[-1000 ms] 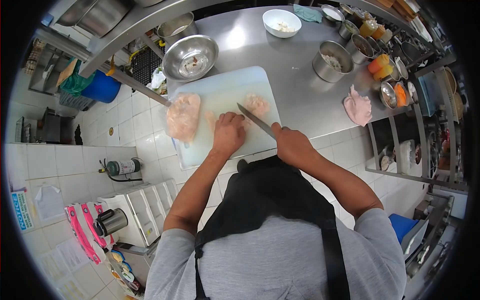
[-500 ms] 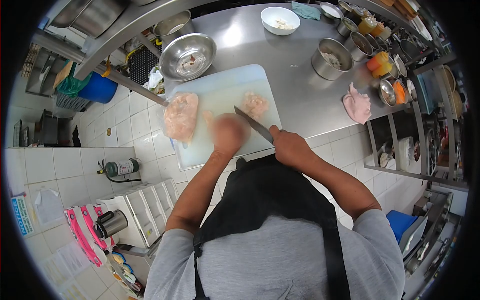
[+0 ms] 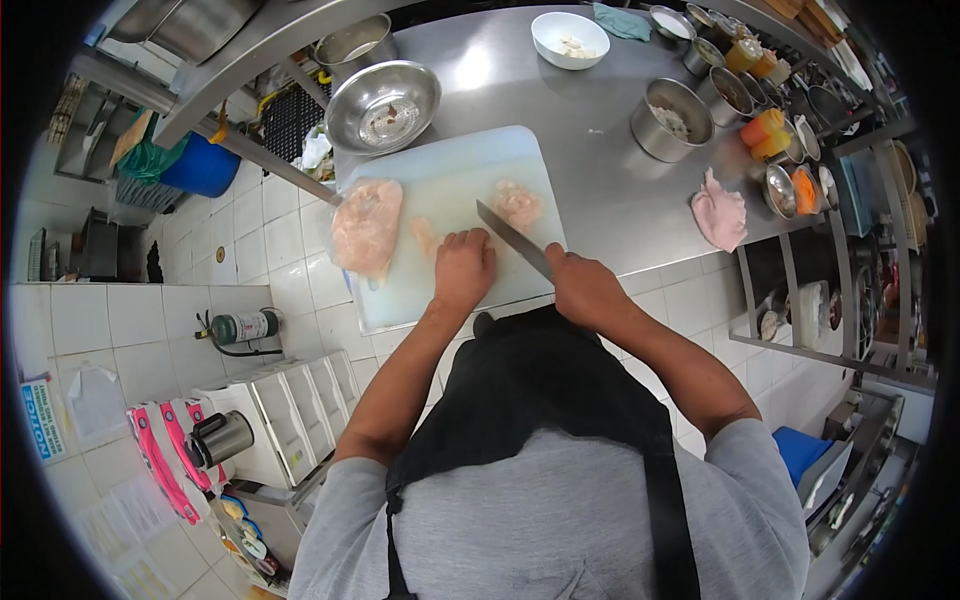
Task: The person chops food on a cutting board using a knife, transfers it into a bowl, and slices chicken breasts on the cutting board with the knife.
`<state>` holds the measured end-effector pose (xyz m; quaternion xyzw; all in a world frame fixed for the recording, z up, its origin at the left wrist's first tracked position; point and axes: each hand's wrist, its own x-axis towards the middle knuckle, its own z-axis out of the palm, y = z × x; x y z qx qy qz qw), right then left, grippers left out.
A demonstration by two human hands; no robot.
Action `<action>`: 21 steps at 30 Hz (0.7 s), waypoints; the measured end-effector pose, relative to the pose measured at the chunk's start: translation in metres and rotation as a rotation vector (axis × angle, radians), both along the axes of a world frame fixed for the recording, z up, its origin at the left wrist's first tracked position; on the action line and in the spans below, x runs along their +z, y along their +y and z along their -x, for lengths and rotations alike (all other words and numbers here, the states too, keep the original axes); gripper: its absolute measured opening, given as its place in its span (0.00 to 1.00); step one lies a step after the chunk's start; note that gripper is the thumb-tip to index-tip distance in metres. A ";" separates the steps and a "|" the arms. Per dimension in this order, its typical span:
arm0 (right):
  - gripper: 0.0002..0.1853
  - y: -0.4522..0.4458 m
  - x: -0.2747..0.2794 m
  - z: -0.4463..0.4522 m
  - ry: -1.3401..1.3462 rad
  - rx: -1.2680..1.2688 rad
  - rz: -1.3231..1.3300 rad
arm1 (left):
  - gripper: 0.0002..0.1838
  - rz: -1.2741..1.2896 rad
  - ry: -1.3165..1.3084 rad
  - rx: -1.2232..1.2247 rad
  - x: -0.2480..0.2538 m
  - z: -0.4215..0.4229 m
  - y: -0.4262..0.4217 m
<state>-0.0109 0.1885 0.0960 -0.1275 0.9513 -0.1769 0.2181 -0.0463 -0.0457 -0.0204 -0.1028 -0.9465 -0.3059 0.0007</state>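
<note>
My right hand (image 3: 588,287) is wrapped round the handle of a kitchen knife (image 3: 516,240), its blade slanting up and left over the cutting board (image 3: 450,180). Fingers curled down on the board, my left hand (image 3: 464,268) is left of the blade; whatever lies beneath the fingertips is hidden. Just left of those fingers is a strip of raw chicken (image 3: 424,238). A small pile of cut chicken (image 3: 519,206) sits beyond the knife tip. Along the board's left side rests a clear plastic bag of raw chicken (image 3: 366,228).
Behind the board stands a steel bowl (image 3: 383,108) with scraps in it. A white bowl (image 3: 570,41), a steel pot (image 3: 672,120) and a pink cloth (image 3: 719,211) are on the steel counter (image 3: 600,190). Sauce bottles (image 3: 765,134) and small containers crowd its right end.
My left hand, blurred before, now shows clearly with its fingers curled on the board. The knife keeps nearly the same pose, and the whole view has shifted slightly.
</note>
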 end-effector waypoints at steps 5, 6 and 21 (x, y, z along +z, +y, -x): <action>0.15 0.004 -0.003 -0.001 0.003 -0.011 0.000 | 0.16 0.083 0.178 0.060 0.022 -0.001 0.005; 0.15 0.005 -0.004 -0.001 0.008 -0.014 0.010 | 0.16 0.146 0.107 0.043 0.023 -0.001 0.002; 0.13 0.003 -0.013 -0.007 0.045 0.110 -0.025 | 0.13 0.149 0.108 -0.080 0.010 -0.001 0.002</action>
